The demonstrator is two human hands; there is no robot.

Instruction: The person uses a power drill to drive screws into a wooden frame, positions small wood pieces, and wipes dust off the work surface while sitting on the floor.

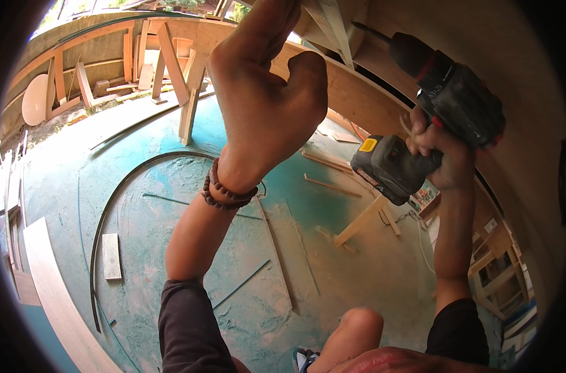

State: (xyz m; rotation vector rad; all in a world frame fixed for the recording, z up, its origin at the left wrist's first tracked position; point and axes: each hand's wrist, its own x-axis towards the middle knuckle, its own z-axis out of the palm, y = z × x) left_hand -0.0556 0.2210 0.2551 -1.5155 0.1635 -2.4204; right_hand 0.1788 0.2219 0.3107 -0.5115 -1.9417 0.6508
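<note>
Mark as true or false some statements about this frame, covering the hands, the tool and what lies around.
1. The right hand holds a cordless drill. True.
2. The dark beads are on the right wrist. False: the dark beads are on the left wrist.
3. The drill's battery has a yellow patch. True.
4. The drill bit points toward the picture's lower right. False: the drill bit points toward the upper left.
5. A pale rectangular block lies on the floor. True.
6. The left sleeve is white. False: the left sleeve is dark.
</note>
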